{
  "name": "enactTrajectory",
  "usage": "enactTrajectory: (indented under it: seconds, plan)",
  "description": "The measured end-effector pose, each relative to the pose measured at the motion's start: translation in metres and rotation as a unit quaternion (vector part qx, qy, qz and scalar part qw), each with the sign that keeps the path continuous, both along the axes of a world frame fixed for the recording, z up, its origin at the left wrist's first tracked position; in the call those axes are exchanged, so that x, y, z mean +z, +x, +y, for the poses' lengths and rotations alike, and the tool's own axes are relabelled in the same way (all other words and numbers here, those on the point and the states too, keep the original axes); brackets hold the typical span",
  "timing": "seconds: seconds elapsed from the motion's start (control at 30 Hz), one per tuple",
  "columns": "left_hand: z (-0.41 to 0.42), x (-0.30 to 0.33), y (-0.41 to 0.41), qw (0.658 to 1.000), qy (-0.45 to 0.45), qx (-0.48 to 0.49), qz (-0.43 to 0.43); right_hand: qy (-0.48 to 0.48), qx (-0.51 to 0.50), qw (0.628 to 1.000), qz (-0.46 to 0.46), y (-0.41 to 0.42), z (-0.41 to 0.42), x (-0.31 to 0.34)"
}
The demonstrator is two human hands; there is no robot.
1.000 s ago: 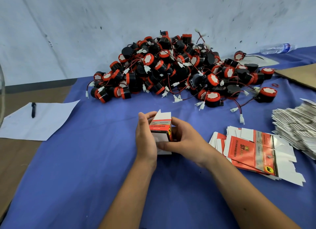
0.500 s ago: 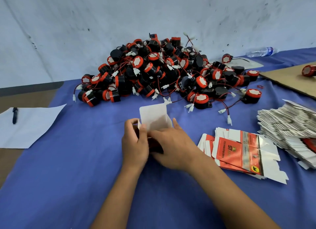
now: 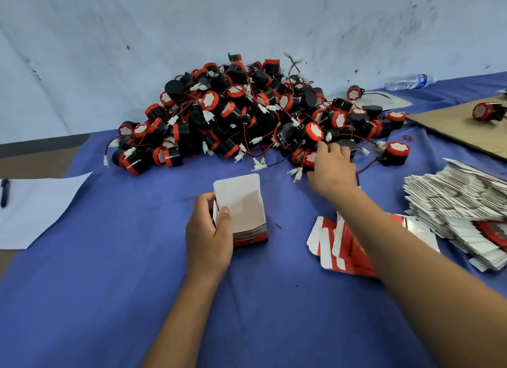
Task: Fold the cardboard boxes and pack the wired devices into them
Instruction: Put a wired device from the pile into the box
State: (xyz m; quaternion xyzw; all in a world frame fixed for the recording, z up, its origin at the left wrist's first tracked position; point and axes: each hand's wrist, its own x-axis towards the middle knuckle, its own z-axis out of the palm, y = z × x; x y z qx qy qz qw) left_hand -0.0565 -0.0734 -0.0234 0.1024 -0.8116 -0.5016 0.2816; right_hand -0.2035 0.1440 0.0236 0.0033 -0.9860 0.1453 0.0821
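Note:
A small folded cardboard box (image 3: 245, 216), red and white, stands upright on the blue cloth with its white lid flap raised. My left hand (image 3: 210, 233) grips its left side, thumb inside the opening. A big pile of black-and-red wired devices (image 3: 247, 112) with white connectors lies behind it. My right hand (image 3: 330, 168) reaches into the near right edge of the pile, with its fingers curled over a device (image 3: 308, 159) there; the grasp itself is hidden. Flat unfolded boxes (image 3: 340, 247) lie under my right forearm.
A thick stack of flat box blanks (image 3: 461, 203) lies at the right. Brown cardboard (image 3: 452, 126) with one loose device (image 3: 484, 111) is at the far right. A water bottle (image 3: 408, 81) lies by the wall. White paper (image 3: 35, 203) and a pen (image 3: 5, 192) sit at the left.
My right hand left the box and reached forward to the right edge of the device pile. The left hand keeps holding the box, which now stands with its flap up.

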Motion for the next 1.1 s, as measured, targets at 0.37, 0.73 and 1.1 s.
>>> enactTrajectory:
  seconds: [0.37, 0.73, 1.1]
  plan:
    - [-0.002, 0.007, 0.006, 0.996, 0.079, -0.020, -0.026, -0.044, 0.072, 0.994, -0.070, 0.028, -0.024, 0.001]
    - [-0.003, 0.005, 0.010, 0.998, 0.067, -0.009, -0.004, -0.294, 0.399, 0.868, -0.032, 0.141, -0.091, 0.049]
    - [0.000, 0.009, 0.007, 0.981, 0.184, -0.039, -0.044, -0.005, 0.319, 0.948, -0.003, 0.145, -0.103, 0.012]
